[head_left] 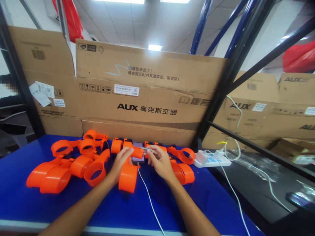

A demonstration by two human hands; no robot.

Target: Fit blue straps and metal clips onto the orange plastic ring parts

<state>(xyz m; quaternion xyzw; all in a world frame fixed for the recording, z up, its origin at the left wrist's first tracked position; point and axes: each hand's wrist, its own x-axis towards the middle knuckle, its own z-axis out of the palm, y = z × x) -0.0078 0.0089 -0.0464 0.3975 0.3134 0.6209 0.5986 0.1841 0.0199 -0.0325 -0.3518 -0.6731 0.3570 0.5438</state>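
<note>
My left hand (120, 163) is closed on an orange plastic part (137, 152) held above the blue table. My right hand (160, 161) pinches a slim silver tool (146, 149) whose tip points left at the part; its exact kind is too small to make out. Just below my left hand is a wide orange ring (128, 178); I cannot tell whether it belongs to the held part. Behind my hands a phone (138, 145) is partly covered. Several orange ring-shaped parts (55, 180) lie to the left, and more orange rings (186, 173) sit beside my right wrist.
A white power strip (215, 161) with plugged-in chargers stands at the table's right edge. A white cable (151, 200) crosses the blue table (103, 213) toward me. Cardboard panels (147, 85) wall off the back, and a black metal post (214, 105) rises at the right.
</note>
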